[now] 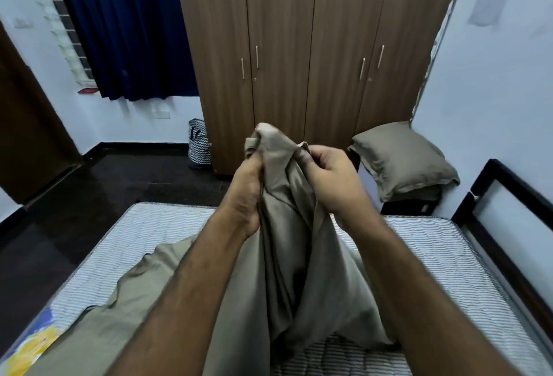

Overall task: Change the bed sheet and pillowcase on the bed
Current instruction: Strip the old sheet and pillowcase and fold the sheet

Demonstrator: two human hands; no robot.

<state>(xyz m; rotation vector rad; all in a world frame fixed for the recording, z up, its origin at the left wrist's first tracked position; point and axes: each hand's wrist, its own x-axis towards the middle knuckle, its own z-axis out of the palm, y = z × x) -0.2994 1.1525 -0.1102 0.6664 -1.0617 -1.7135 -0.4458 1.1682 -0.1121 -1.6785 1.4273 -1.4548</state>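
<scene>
- Bed sheet (287,256): taupe-grey fabric, bunched and lifted above the bed; its upper end is gathered between both hands, the rest hangs in long folds and spreads over the near and left part of the mattress.
- Left hand (247,193): raised over the bed, fingers curled round a gathered bunch of the sheet; the fabric's top rises just above the fingertips.
- Right hand (327,178): beside the left, thumb and fingers pinching an edge of the same sheet near its top.
- Mattress (434,259): bare, white with fine grey stripes and quilting, lying on the bed; partly covered by the sheet.
- Printed cloth (36,342): yellow, blue and white, at the near left corner of the mattress; what it is cannot be told.
- Pillow (404,160): in a taupe case matching the sheet, off the bed, resting on a low dark stand between the wardrobe and the right wall.
- Headboard (508,220): dark frame with pale panel, along the mattress's right side.
- Wardrobe (308,55): brown wood-grain, four doors with metal bar handles, straight ahead.
- Curtain (125,28): dark blue, hanging left of the wardrobe.
- Bag (199,145): black-and-white zigzag pattern, on the dark floor against the wardrobe's left side.
</scene>
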